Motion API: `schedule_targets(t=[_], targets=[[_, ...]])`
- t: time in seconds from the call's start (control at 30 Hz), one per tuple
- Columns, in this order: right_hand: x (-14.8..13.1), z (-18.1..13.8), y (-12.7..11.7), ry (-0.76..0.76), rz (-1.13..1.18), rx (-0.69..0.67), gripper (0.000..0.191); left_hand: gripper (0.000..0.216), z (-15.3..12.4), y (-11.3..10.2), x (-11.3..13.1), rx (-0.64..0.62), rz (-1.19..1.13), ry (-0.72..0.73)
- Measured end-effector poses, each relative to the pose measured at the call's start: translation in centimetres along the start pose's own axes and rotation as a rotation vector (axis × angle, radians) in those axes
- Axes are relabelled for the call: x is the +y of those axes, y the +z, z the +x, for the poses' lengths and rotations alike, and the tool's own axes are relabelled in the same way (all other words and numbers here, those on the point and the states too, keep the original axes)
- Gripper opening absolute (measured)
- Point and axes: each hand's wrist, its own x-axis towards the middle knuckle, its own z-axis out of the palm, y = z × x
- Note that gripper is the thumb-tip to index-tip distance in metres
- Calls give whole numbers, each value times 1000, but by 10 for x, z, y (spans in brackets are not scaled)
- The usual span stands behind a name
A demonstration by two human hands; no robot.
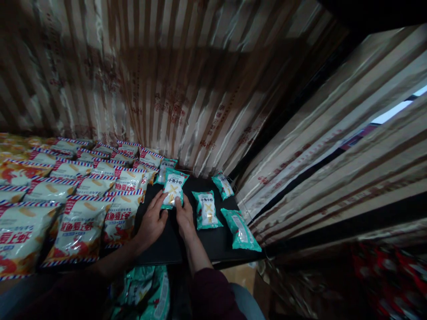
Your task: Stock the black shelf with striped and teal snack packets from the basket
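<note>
Head view: toward the shelf's (163, 244) back edge, a teal bag (173, 186) is pinched at its lower right by the right hand (184, 217), its lower left touched by the left hand (154, 222), whose grip cannot be told; three similar bags (209, 210) are spread toward the right edge, larger bags (80, 226) ranked at left

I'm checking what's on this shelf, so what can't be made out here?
All in the head view:
- Part of the touched teal bag's lower edge: covered by fingers.
- Most of the rear teal bag: behind the touched one.
- Count of lower teal bags: shadow, bottom edge.
- Print on the red items at right: dark, blurred.
</note>
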Motion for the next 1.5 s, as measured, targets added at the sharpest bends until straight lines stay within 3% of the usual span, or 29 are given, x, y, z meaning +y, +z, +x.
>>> schedule_targets(t=[0.2,0.37,0.53,0.77,1.07,1.3,1.5], targets=[[5,22,11,-61,-73,-13,46,56,14,0,-18,-52,-123,-74],[12,38,19,-139,-293,59,42,58,21,-1,-26,-44,-162,-92],[14,37,22,-194,-462,145,36,60,22,-3,-25,-96,-138,-151],[12,34,28,-201,-632,157,47,57,24,-5,-16,-105,4,-166],[0,37,33,-164,-634,112,63,54,22,-6,-12,-131,73,-104],[-14,46,38,-92,-622,-11,56,54,23,-4,-22,-126,121,-42],[-12,46,40,-67,-669,3,57,53,24,-6,-22,-147,142,-65]])
